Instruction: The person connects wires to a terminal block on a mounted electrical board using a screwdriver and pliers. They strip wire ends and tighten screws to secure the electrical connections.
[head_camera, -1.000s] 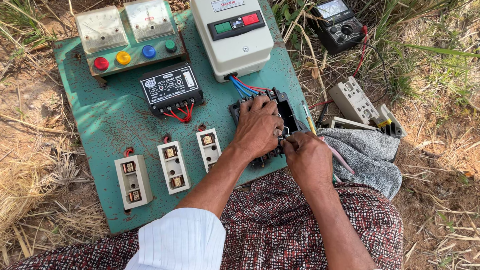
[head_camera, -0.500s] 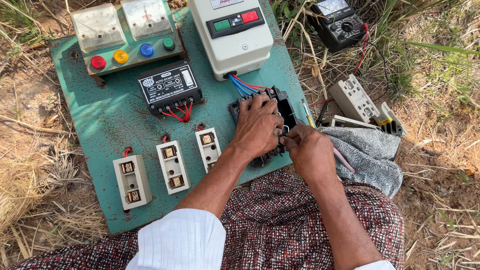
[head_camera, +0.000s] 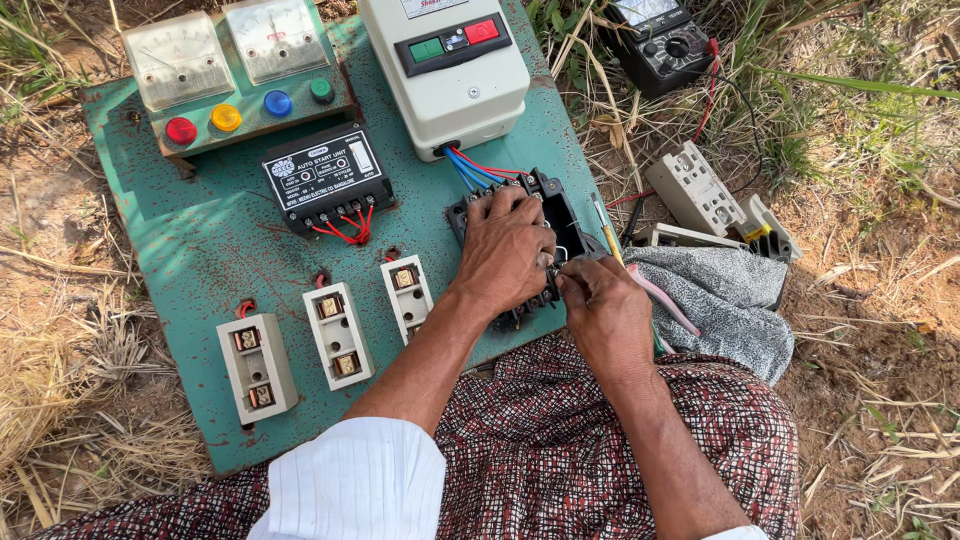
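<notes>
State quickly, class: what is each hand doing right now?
Left hand: curled, pressing down on the black open electrical block on the green metal panel.
Right hand: fingers pinched at that block's edge; what they hold cannot be told.

The left hand (head_camera: 508, 245) and right hand (head_camera: 600, 310) are covering most of the black open-fronted plastic contactor block (head_camera: 560, 210), hiding whatever the fingertips are pinching, while the picture's far edge is cropping the cream boxy plastic starter housing (head_camera: 450, 80).
</notes>
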